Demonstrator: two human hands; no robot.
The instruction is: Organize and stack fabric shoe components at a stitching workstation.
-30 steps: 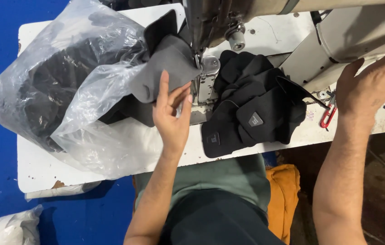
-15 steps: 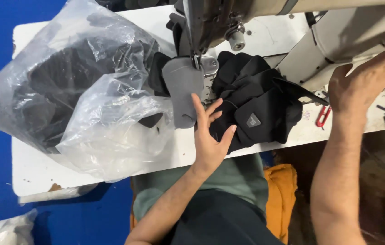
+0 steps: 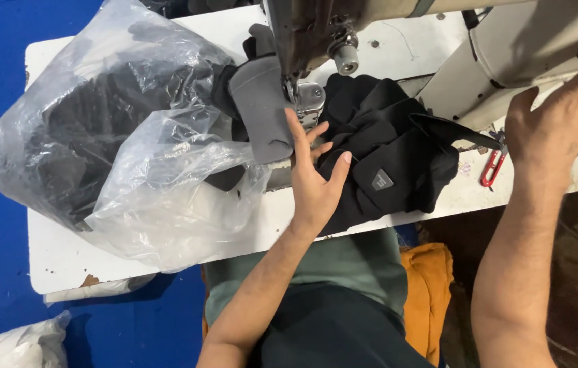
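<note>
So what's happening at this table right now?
A person sits at an industrial sewing machine on a white table. Their left hand lies flat on a pile of black fabric pieces, fingertips by a grey fabric piece under the needle. Their right hand rests on the machine's cream body. A clear plastic bag of dark pieces sits alongside.

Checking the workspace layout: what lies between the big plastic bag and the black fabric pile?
In the head view, the grey fabric piece and the left hand.
</note>
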